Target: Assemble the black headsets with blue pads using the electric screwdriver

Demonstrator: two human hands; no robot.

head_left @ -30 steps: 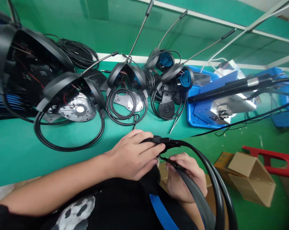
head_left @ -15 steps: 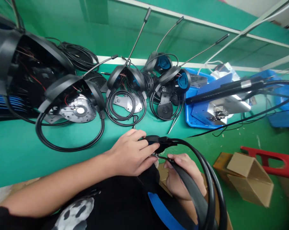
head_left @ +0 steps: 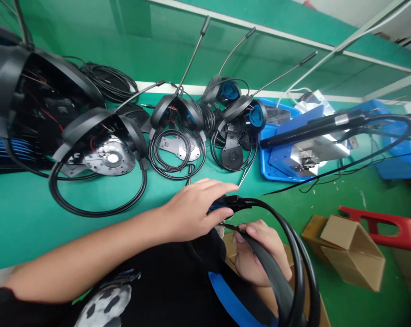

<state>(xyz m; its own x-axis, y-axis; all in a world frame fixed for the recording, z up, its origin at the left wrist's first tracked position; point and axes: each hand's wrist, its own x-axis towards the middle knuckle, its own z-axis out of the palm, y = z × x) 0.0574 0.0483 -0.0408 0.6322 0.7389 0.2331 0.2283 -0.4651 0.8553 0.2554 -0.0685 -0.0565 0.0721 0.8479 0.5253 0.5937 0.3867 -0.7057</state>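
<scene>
A black headset with blue parts is held low before my body. My right hand is closed around its flat headband strap, near the strap's end. Two thick black headband tubes arch past that hand on the right. My left hand is over the headset's ear cup, thumb and fingers stretched out and apart. Much of the cup is hidden behind the left hand, and whether the palm touches it I cannot tell. A blue band shows below, against the black shirt.
Several part-built headsets with boom microphones stand along the green bench, the nearest headset with open cups and red wires. A black electric screwdriver hangs over a blue tray. On the right are a cardboard box and a red stool.
My left hand's fingers have straightened and come off their pinch at the ear cup's edge, and the thumb has lifted. My right hand keeps its hold on the strap. The view has shifted slightly.
</scene>
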